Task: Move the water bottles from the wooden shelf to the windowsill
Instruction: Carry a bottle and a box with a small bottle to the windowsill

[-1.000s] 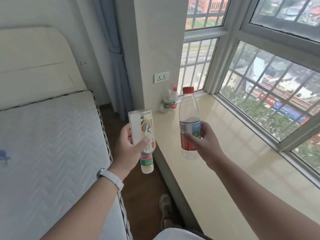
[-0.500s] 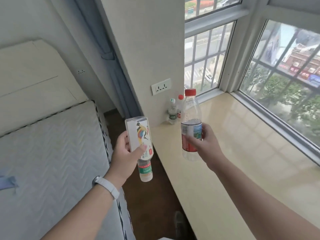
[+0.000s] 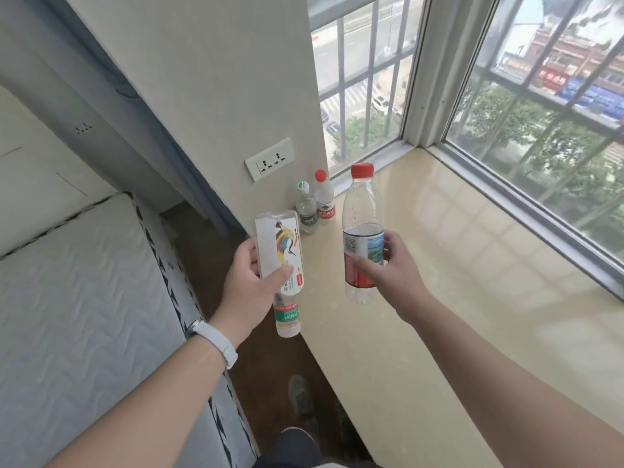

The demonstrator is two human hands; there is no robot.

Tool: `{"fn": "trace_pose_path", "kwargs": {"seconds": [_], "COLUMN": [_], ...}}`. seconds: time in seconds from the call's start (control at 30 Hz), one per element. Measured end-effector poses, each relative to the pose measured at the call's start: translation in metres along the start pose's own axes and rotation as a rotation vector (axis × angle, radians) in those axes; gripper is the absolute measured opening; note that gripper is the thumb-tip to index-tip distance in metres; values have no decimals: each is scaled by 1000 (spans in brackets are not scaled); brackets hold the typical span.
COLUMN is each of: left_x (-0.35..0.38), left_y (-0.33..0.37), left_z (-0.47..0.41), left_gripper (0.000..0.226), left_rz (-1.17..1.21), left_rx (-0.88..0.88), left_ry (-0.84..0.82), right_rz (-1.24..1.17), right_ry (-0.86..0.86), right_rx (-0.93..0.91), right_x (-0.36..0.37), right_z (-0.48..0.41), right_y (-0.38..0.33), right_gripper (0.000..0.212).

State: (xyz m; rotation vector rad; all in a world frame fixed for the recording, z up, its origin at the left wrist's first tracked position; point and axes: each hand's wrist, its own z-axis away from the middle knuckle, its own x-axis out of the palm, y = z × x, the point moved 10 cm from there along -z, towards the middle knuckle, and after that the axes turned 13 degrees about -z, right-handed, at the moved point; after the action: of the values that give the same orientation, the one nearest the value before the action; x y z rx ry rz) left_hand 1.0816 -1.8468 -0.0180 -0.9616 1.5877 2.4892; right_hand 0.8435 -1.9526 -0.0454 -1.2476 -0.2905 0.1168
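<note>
My left hand (image 3: 251, 285) grips two bottles together: a flat-sided clear bottle with a colourful white label (image 3: 278, 246) and, below it, a small clear bottle with a green label (image 3: 287, 315). My right hand (image 3: 388, 268) holds a tall clear bottle with a red cap and red label (image 3: 361, 228) upright above the beige windowsill (image 3: 456, 265). Two small bottles stand on the sill against the wall: one with a white cap and green label (image 3: 307, 211), one with a red cap (image 3: 324, 197). The wooden shelf is out of view.
A white quilted mattress (image 3: 77, 315) lies at the left, with a strip of dark wood floor (image 3: 216, 265) between it and the sill. A wall socket (image 3: 269, 159) sits above the standing bottles. Barred windows (image 3: 540, 113) line the far side of the sill. My shoe (image 3: 300, 396) shows below.
The view has drawn closer to the windowsill corner and tilted down. Both hands, still holding their bottles, have come nearer to the two bottles standing on the sill.
</note>
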Motion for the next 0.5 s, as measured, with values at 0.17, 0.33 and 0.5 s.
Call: {"fn": "trace_pose_path", "kwargs": {"seconds": [0.17, 0.33, 0.5], "left_x": [30, 72, 97], "left_y": [-28, -74, -119], "left_z": [-60, -110, -164], "left_gripper": [55, 58, 61], "left_rz": [22, 37, 26], "left_rx": [-63, -160, -238], "left_ry": [-62, -145, -191], "right_rz": [31, 87, 151], "right_ry": [64, 145, 189], "right_rx": [52, 108, 128], "right_x": [-1, -1, 11], "right_z": [-35, -79, -132], "right_y": [36, 76, 108], "right_gripper": [46, 49, 51]}}
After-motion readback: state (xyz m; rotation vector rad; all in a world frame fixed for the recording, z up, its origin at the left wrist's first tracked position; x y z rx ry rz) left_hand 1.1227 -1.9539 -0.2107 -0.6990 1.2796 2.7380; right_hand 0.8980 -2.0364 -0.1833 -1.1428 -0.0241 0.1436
